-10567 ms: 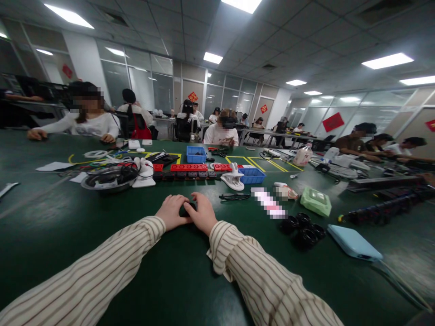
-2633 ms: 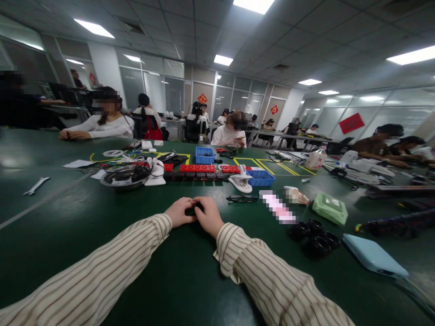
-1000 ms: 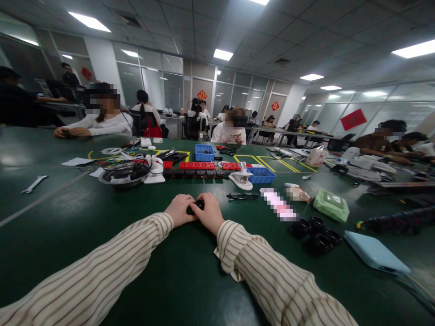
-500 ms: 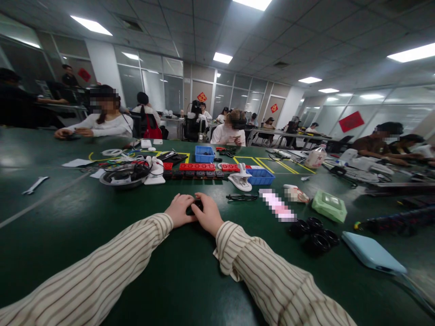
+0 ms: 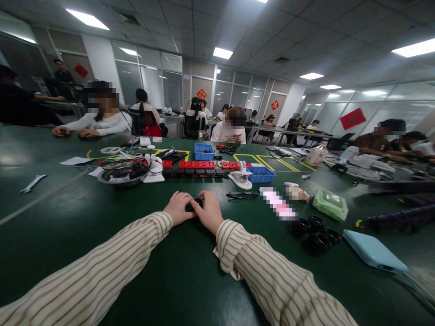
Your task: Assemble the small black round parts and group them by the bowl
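My left hand (image 5: 178, 208) and my right hand (image 5: 210, 213) meet at the centre of the green table (image 5: 190, 280). Between them is a small black rounded part (image 5: 193, 205), mostly hidden by the fingers, so its kind cannot be made out. Fingers of both hands curl round it, the left from one side and the right from the other. Just beyond the right hand lies a pair of black-framed glasses (image 5: 242, 195). Several black ring-shaped parts (image 5: 318, 241) stand together farther right.
A metal bowl of cables (image 5: 118, 182) and a white clip-on stand (image 5: 240, 177) are ahead, near red power strips (image 5: 197, 165) and a blue bin (image 5: 261, 174). Rightward lie a green wipes pack (image 5: 329, 204) and a light-blue case (image 5: 374, 251). A wrench (image 5: 33, 184) is at left. Co-workers sit around.
The view has tilted and shifted slightly. My hands stay round the black part, with the right fingers moved a little and more of its top showing.
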Demonstrator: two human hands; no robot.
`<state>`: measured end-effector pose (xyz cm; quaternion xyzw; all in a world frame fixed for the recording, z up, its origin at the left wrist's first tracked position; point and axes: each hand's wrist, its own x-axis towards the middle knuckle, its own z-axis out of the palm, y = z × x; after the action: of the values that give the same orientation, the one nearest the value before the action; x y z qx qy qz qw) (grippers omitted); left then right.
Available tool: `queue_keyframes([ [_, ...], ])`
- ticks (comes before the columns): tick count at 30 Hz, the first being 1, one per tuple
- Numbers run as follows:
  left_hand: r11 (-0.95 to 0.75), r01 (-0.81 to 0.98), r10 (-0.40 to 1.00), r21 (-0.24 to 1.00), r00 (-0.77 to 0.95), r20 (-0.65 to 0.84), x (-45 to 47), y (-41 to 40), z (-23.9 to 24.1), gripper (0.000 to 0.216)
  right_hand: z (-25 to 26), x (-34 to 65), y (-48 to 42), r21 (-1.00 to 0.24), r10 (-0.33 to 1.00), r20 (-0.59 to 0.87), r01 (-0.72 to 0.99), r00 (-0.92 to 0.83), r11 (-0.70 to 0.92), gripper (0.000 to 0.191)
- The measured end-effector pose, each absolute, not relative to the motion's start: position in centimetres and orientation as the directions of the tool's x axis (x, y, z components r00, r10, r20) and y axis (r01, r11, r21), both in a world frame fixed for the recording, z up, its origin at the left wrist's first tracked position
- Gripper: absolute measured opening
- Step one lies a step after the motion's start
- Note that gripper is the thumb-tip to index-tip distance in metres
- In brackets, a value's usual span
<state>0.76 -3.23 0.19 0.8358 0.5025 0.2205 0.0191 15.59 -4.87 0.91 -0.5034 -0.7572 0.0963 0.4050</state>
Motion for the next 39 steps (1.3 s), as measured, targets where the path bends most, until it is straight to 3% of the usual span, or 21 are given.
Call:
queue_keyframes([
  [8,-0.556,0.775,0.817,0.301,0.442,0.371,0.37,-2.83,-0.08,0.024,0.90,15.62,-4.81,-0.542,0.841,0.493,0.677,-0.223,0.497,0.019],
  [15,-0.592,0.765,0.791,0.253,0.491,0.365,0.36,-2.75,-0.24,0.026,0.93,15.67,-4.73,-0.541,0.802,0.493,0.603,-0.338,0.587,0.016],
  [29,-0.578,0.757,0.809,0.305,0.482,0.336,0.57,-3.05,0.26,0.031,0.53,15.75,-4.45,-0.561,0.804,0.542,0.608,-0.243,0.562,0.024],
  [36,-0.569,0.759,0.806,0.317,0.439,0.397,0.49,-2.92,-0.10,0.052,0.62,15.68,-4.66,-0.565,0.847,0.498,0.672,-0.185,0.479,0.027],
  [39,-0.560,0.770,0.813,0.305,0.442,0.379,0.49,-2.90,-0.10,0.046,0.65,15.62,-4.68,-0.550,0.852,0.488,0.692,-0.189,0.468,0.024],
])
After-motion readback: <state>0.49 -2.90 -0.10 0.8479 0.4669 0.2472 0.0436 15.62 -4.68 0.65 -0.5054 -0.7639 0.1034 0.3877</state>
